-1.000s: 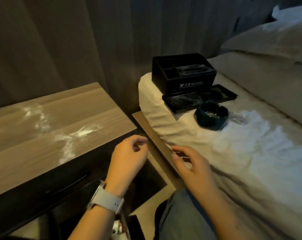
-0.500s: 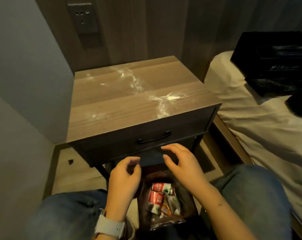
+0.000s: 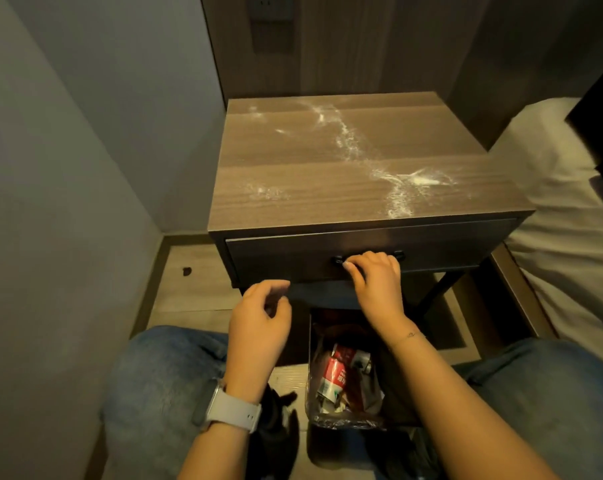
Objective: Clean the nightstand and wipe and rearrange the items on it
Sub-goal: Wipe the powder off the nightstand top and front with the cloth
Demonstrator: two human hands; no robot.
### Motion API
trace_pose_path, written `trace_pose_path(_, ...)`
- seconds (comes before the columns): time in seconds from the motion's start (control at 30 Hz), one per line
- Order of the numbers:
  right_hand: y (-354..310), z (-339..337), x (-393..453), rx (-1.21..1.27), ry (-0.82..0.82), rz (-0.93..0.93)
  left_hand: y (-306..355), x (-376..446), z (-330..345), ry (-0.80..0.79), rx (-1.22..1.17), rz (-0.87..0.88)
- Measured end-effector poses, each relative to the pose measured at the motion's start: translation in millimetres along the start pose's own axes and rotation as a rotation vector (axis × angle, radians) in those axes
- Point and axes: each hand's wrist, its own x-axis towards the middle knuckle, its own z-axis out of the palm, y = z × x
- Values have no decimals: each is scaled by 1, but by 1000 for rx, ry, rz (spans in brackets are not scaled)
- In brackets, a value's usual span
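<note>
Wood-grain top on the nightstand point(image 3: 293, 188), and it is a mess: white powder point(image 3: 353, 147) trails from the back edge down toward the front right corner, with fainter patches at the left and near the back. Nothing else stands on that top. Below it runs a dark drawer front point(image 3: 286, 256), and the right hand point(image 3: 376, 275) is on the drawer handle point(image 3: 398, 255), fingers curled over the bar and gripping it; only the two ends of the handle show past the knuckles. The left hand point(image 3: 258, 323) hovers lower and to the left, just below the drawer's bottom edge, fingers loosely curled and holding nothing, touching nothing that can be seen. A light grey smartwatch point(image 3: 232, 408) sits on that wrist. Between the person's denim-clad knees, under the nightstand's front, stands a lined waste bin point(image 3: 345, 422) with red-and-white wrappers and crumpled rubbish inside. To the right, a bed with a pale sheet point(image 3: 563, 220) lies just beside the nightstand, a black object at the frame's edge resting on it, too cropped to identify. A wall socket point(image 3: 267, 6) sits on the panel behind.
</note>
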Motion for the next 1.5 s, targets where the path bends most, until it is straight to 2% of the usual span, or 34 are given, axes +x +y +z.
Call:
trace_pose_path(0.13,3,-6,-31,67,4,4,17,2,-13,78,121,223)
trace_pose_path(0.23,5,-15,-64,90,6,1,23,10,-16,128,379,352)
trace_pose_path(0.33,3,-31,-85,116,-52,13,27,10,-14,59,581,305)
trace_pose_path(0.4,-6,-51,-98,186,-87,-1,24,1,-13,-11,619,287)
trace_pose_path(0.53,-35,-113,-92,420,-45,-61,16,-20,-21,-85,577,309)
trace_pose_path(0.6,-43,-131,-63,273,-135,-108,15,-28,-24,-122,571,318)
trace_pose_path(0.7,-40,-123,-5,-168,-468,-115,13,-38,-27,-150,580,339)
trace_pose_path(0.8,-25,-86,23,-445,-787,-81,9,-47,-28,-152,624,359)
trace_pose_path(0.9,-8,-53,21,-598,-860,-95,9,-53,-29,-149,594,357)
trace_pose_path(1.0,-8,-51,21,-608,-737,-186,11,-54,-29,-135,586,355)
trace_pose_path(1.13,-9,-81,17,-352,-483,-183,12,-49,-28,-127,567,328)
trace_pose_path(1.3,-19,-153,-5,418,9,-5,13,-33,-23,-79,561,358)
trace_pose_path(1.37,-21,-173,-11,698,150,90,15,-20,-23,-88,549,350)
trace_pose_path(1.43,-21,-188,-15,986,290,269,16,-9,-21,-88,526,340)
trace_pose_path(1.5,-18,-200,-24,1257,341,429,17,-5,-16,-38,493,348)
